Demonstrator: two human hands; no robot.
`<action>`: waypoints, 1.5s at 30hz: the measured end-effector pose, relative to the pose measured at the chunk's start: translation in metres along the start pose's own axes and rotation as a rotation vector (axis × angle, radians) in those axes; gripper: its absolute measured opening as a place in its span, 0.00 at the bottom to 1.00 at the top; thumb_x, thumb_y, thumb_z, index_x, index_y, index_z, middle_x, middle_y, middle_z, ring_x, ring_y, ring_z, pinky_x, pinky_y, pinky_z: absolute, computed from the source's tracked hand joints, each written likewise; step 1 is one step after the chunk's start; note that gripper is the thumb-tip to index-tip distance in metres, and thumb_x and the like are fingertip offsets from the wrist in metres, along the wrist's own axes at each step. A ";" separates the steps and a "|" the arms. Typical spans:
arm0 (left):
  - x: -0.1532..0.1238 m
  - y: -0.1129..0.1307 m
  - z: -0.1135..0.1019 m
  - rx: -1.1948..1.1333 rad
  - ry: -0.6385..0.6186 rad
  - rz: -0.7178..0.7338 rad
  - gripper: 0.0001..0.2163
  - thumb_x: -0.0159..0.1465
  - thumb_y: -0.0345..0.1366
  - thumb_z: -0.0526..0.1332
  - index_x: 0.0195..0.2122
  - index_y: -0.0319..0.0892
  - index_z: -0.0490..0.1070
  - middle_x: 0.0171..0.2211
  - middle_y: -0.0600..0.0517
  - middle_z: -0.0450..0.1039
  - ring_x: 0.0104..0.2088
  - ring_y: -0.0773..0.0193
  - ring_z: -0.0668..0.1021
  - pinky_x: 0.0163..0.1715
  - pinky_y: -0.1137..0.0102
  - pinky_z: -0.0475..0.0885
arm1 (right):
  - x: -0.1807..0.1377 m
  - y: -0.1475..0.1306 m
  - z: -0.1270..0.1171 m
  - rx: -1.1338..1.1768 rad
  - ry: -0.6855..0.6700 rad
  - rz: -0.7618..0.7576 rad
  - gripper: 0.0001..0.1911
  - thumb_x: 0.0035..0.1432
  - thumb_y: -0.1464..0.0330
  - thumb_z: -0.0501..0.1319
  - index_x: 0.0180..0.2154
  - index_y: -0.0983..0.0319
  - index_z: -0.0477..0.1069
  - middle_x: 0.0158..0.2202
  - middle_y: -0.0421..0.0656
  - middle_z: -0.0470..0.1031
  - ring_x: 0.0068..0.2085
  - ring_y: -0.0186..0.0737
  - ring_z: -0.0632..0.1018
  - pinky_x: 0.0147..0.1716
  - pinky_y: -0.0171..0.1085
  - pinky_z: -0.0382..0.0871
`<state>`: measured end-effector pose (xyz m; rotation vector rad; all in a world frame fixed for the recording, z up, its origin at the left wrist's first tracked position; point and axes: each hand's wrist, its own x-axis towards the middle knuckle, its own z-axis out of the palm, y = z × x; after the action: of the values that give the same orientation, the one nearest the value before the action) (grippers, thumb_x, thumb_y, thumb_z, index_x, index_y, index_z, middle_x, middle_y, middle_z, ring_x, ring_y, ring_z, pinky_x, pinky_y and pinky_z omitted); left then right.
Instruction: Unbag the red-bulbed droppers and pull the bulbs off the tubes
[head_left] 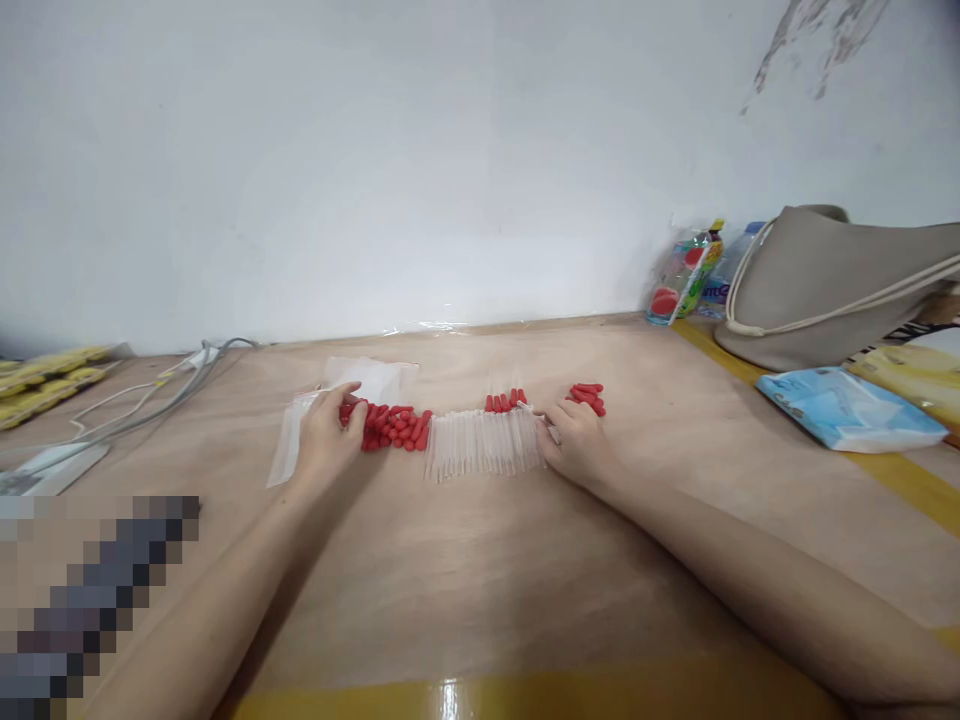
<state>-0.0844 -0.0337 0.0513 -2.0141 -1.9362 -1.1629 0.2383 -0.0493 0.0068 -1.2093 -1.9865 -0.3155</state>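
Note:
My left hand (pixel 330 430) is at the left end of a pile of small red rod-shaped pieces (pixel 397 428), touching them. Its thumb and forefinger are apart; the other fingers are mostly hidden. In the middle lies a row of thin clear plastic tubes (pixel 484 443), side by side. My right hand (pixel 577 440) is at the row's right end, fingers bent and closed around the outermost clear tubes. Several tubes with red ends (pixel 506 401) lie just behind the row. Beyond my right hand is a smaller group of red pieces (pixel 587 397).
Clear plastic bags (pixel 371 378) lie behind and beside my left hand. Grey cables (pixel 191 385) and yellow packs (pixel 52 380) are at the left. To the right are drink bottles (pixel 686 275), a grey bag (pixel 840 285) and a blue tissue pack (pixel 851 408). A wall stands behind the table.

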 end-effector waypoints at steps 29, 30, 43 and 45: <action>0.014 0.021 0.011 0.128 0.085 0.132 0.12 0.59 0.42 0.53 0.32 0.42 0.73 0.34 0.50 0.74 0.37 0.57 0.73 0.42 0.64 0.65 | -0.003 -0.005 -0.004 -0.086 0.030 -0.043 0.14 0.58 0.62 0.54 0.29 0.61 0.73 0.27 0.42 0.72 0.31 0.36 0.67 0.35 0.39 0.49; 0.013 0.029 0.016 0.113 0.069 0.176 0.11 0.58 0.42 0.54 0.31 0.43 0.73 0.34 0.50 0.73 0.38 0.57 0.72 0.43 0.64 0.64 | -0.002 -0.003 -0.004 -0.096 0.047 -0.024 0.13 0.58 0.63 0.54 0.28 0.61 0.73 0.27 0.42 0.72 0.31 0.36 0.67 0.35 0.39 0.49; 0.012 0.131 0.093 0.073 -0.387 0.262 0.16 0.51 0.51 0.60 0.21 0.43 0.71 0.35 0.46 0.68 0.43 0.51 0.67 0.43 0.58 0.62 | -0.004 0.014 -0.011 -0.104 0.129 0.063 0.10 0.56 0.65 0.56 0.29 0.60 0.74 0.29 0.41 0.73 0.32 0.35 0.69 0.37 0.39 0.49; 0.012 0.134 0.097 0.101 -0.401 0.266 0.16 0.52 0.50 0.59 0.21 0.42 0.72 0.35 0.45 0.68 0.44 0.50 0.66 0.43 0.57 0.61 | -0.004 0.014 -0.011 -0.104 0.125 0.064 0.10 0.56 0.66 0.56 0.29 0.60 0.74 0.29 0.41 0.72 0.31 0.35 0.69 0.36 0.39 0.49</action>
<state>0.0766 0.0073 0.0461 -2.4985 -1.7541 -0.6250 0.2560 -0.0507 0.0087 -1.2841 -1.8390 -0.4562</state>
